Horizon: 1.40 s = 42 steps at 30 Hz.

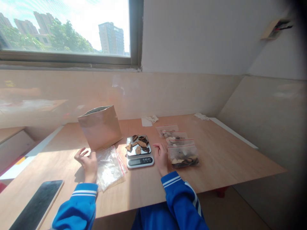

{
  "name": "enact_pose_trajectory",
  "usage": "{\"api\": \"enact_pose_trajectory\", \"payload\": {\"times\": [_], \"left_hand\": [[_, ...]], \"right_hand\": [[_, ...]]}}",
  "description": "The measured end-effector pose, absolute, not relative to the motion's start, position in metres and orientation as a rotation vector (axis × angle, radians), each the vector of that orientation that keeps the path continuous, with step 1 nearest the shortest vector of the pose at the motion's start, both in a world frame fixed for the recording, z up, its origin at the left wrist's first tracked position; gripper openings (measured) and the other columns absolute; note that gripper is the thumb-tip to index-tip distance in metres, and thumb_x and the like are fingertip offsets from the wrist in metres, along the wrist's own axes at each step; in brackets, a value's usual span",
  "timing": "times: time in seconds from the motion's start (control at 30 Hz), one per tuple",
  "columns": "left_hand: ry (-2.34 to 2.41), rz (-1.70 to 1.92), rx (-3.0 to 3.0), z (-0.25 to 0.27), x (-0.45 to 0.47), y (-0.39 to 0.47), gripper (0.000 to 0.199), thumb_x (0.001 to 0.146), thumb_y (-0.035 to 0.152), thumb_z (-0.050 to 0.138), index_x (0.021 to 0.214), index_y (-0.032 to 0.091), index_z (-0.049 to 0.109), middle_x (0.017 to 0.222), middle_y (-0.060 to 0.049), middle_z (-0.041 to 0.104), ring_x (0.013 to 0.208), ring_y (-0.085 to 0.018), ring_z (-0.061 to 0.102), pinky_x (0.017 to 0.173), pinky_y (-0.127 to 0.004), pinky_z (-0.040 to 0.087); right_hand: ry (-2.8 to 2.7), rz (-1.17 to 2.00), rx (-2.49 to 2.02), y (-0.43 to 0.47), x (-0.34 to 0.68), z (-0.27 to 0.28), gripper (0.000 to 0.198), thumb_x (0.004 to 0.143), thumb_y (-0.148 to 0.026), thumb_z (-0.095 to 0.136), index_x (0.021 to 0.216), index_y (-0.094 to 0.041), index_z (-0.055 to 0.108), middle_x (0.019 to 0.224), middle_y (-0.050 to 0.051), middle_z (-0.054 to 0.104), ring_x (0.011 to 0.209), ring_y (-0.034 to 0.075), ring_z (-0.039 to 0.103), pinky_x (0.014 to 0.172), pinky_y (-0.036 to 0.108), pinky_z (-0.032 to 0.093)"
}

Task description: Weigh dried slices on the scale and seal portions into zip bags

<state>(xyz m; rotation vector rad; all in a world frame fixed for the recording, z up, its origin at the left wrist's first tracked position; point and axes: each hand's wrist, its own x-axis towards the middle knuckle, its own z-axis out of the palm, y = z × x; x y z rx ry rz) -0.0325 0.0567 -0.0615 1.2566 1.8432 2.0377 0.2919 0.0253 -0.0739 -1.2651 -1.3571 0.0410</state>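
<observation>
A small digital kitchen scale (pixel 140 161) stands at the middle of the table, with several dried brown slices (pixel 142 144) on its plate. My right hand (pixel 161 157) rests just right of the scale, fingers loosely bent toward it and nothing visible in them. My left hand (pixel 88 163) is open, fingers apart, at the left edge of a stack of clear zip bags (pixel 109 169). Behind that stack an upright brown paper bag (pixel 102 127) stands with its top gaping. Right of my right hand lie several filled zip bags (pixel 183 155) with dark and pale dried pieces inside.
A phone (pixel 37 204) lies at the table's front left. Crumpled white tissue (pixel 152 119) and another white scrap (pixel 201 116) lie along the back edge by the wall. The wooden table (pixel 230 153) has its edges at the front and right.
</observation>
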Motion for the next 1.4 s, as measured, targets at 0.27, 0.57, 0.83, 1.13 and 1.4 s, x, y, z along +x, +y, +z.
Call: {"api": "enact_pose_trajectory", "payload": {"times": [0.27,0.57,0.83,1.13,1.4], "left_hand": [[1.774,2.224,1.448,-0.048,-0.027,0.043,0.025,0.074,0.017,0.056,0.098,0.014,0.051,0.098,-0.005,0.053,0.077,-0.013,0.052,0.067,-0.028,0.044],[1.719,2.182,1.954,-0.046,-0.021,0.032,0.017,0.075,0.013,0.05,0.092,0.015,0.054,0.089,-0.004,0.053,0.069,-0.013,0.05,0.067,-0.03,0.045],[1.999,2.101,1.708,-0.058,-0.028,0.048,0.073,0.071,0.027,0.067,0.135,0.013,0.036,0.13,-0.018,0.04,0.107,-0.024,0.05,0.091,-0.044,0.046],[1.879,1.915,1.383,-0.046,-0.024,0.046,0.054,0.076,0.041,0.064,0.125,0.019,0.052,0.102,-0.007,0.06,0.081,-0.017,0.059,0.073,-0.033,0.053],[1.884,1.891,1.349,-0.05,-0.026,0.049,0.048,0.072,0.042,0.067,0.112,0.02,0.054,0.101,-0.008,0.063,0.083,-0.019,0.062,0.071,-0.032,0.052]], "right_hand": [[-1.343,0.108,-1.266,0.026,0.292,-0.076,0.025,0.083,-0.009,0.038,0.08,-0.019,0.061,0.082,0.006,0.062,0.082,0.02,0.054,0.077,0.033,0.042],[-1.354,0.142,-1.252,0.028,0.292,-0.079,0.025,0.084,-0.01,0.038,0.084,-0.019,0.061,0.083,0.006,0.062,0.082,0.02,0.055,0.076,0.032,0.044],[-1.356,0.112,-1.227,0.027,0.29,-0.078,0.025,0.084,-0.01,0.038,0.085,-0.02,0.061,0.082,0.005,0.062,0.081,0.019,0.056,0.075,0.031,0.045],[-1.416,0.092,-1.215,0.025,0.29,-0.076,0.024,0.086,-0.011,0.038,0.085,-0.02,0.06,0.082,0.005,0.061,0.081,0.019,0.056,0.072,0.031,0.045],[-1.499,0.069,-1.165,0.018,0.285,-0.066,0.025,0.089,-0.01,0.037,0.086,-0.02,0.06,0.085,0.006,0.061,0.085,0.02,0.056,0.076,0.033,0.046]]}}
